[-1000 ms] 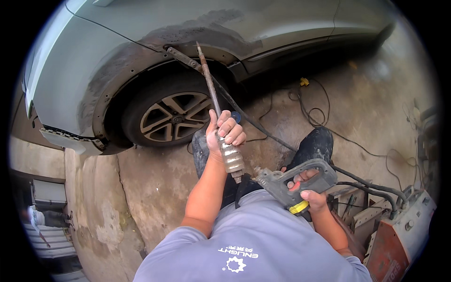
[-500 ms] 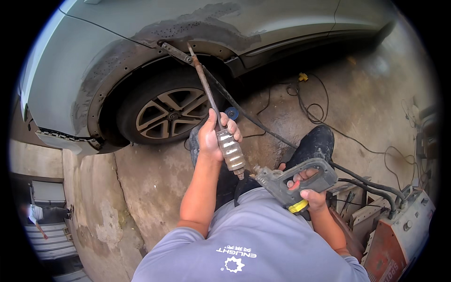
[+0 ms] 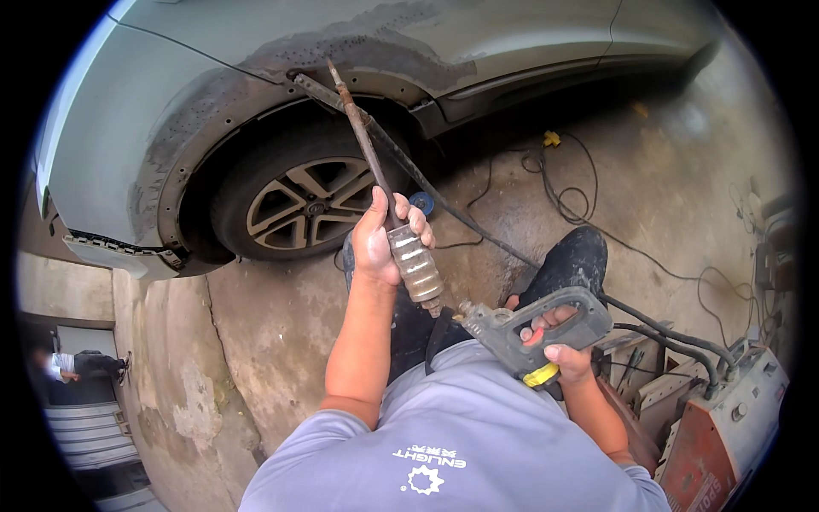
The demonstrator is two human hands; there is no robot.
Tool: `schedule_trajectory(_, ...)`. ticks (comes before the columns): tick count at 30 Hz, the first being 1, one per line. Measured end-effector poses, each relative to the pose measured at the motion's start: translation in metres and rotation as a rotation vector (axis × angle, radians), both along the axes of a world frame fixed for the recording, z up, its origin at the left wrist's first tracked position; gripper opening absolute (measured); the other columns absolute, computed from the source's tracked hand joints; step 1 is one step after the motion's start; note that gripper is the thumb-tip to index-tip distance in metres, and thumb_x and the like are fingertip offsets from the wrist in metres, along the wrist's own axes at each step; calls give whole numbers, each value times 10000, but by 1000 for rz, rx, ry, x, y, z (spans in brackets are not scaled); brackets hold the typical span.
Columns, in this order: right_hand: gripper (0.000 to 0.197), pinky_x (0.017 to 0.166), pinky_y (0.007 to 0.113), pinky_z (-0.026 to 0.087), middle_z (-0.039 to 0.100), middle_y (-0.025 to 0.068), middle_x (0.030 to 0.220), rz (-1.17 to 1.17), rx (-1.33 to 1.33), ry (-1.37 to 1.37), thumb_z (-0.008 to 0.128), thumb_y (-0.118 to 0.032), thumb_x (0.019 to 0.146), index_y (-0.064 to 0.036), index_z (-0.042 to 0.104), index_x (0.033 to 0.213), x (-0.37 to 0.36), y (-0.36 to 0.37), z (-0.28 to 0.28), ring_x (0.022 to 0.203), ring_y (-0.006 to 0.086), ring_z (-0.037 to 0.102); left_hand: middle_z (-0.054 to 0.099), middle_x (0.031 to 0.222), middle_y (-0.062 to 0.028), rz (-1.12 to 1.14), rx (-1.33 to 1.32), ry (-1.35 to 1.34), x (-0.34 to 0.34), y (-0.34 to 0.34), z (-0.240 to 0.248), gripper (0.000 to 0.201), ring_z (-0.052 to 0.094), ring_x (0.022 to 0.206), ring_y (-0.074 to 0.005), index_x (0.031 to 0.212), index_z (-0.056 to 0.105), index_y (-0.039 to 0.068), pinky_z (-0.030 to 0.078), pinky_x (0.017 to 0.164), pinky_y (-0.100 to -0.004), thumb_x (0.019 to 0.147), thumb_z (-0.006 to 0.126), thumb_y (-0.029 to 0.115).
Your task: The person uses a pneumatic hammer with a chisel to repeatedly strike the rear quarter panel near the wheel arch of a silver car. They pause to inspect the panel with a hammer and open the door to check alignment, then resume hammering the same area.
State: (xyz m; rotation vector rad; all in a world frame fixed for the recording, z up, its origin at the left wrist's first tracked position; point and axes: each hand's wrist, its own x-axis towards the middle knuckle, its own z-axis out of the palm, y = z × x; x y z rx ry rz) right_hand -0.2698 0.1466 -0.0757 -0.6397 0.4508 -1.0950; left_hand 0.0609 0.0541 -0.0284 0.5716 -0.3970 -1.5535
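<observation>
My left hand (image 3: 376, 243) is closed around a slide hammer (image 3: 418, 269), at the front of its ribbed metal weight. Its long rod points up and away, the tip in front of the sanded, bare patch (image 3: 358, 51) above the wheel arch; I cannot tell whether it touches. My right hand (image 3: 563, 346) grips a dark grey spot-welding gun (image 3: 529, 328) by its handle, fingers at the red trigger. The gun's nose sits close to the hammer's rear end; whether they join is unclear. A metal clamp bar (image 3: 317, 90) with a thick black cable meets the arch edge.
The car's wheel (image 3: 311, 205) stands under the arch. A blue disc (image 3: 421, 203) lies beside it. Thin cables (image 3: 589, 213) loop over the concrete floor (image 3: 281, 341). A red and grey machine (image 3: 717, 427) with thick cables stands at lower right. Another person (image 3: 77, 365) is far left.
The slide hammer has shifted slightly left and up with my left hand, its tip now higher on the panel. My right hand and the gun have barely moved. The distant person has changed posture.
</observation>
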Motion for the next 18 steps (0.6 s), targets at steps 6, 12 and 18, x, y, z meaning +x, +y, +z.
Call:
schedule_trajectory(6, 624, 966, 485, 526, 587, 93, 1144, 38, -40, -9, 772, -60, 671, -69, 576, 1263, -2, 1, -8, 1010, 235, 601, 601, 740, -138, -5, 8, -7, -2, -2, 0, 499, 629, 649, -319, 855, 499, 106, 521, 615, -435, 1072, 457, 554)
schedule_trajectory(12, 467, 989, 472, 507, 562, 59, 994, 91, -3, 6, 735, -75, 681, -123, 578, 1118, -3, 1, -1, 986, 236, 590, 609, 776, -130, -43, -19, 56, -6, -4, -3, 494, 615, 690, -312, 865, 527, 104, 520, 658, -435, 1077, 452, 544)
schedule_trajectory(18, 474, 999, 464, 517, 647, 134, 1091, 124, -45, 45, 726, -102, 698, -40, 587, 1147, -2, 2, -3, 1028, 264, 661, 573, 779, -94, -31, -26, -3, -12, -5, 1, 472, 591, 708, -286, 878, 503, 112, 501, 682, -426, 1093, 416, 522)
